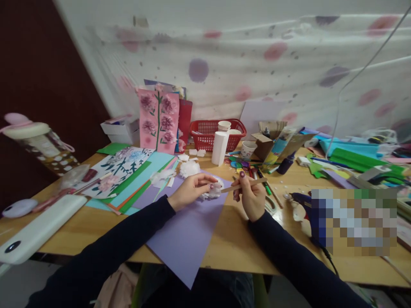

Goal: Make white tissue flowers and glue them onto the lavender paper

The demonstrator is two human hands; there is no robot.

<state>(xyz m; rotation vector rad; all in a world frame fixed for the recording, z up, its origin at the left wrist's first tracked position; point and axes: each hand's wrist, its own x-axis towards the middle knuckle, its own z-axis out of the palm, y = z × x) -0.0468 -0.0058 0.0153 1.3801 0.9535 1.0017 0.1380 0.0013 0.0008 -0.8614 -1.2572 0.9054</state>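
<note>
My left hand (192, 190) is closed, pinching a ruffled white paper flower (212, 195) above a sheet of purple paper (186, 244). Between the fingers of my right hand (252, 197) is a flat wooden craft stick (258, 182). Its left end reaches the flower; I cannot tell whether the two touch. Another fluffy white paper flower (189, 169) lies just behind my left hand. The purple sheet hangs over the table's front edge. Under my right hand, scissors (272, 206) are partly hidden.
A white paper roll (219, 148) stands before a red basket (204, 141). At the left are coloured papers (128, 188), a white device (41, 229) and a tilted bottle (41, 143). A glue gun (302, 199) with a cord lies right. A flower picture (158, 128) leans behind.
</note>
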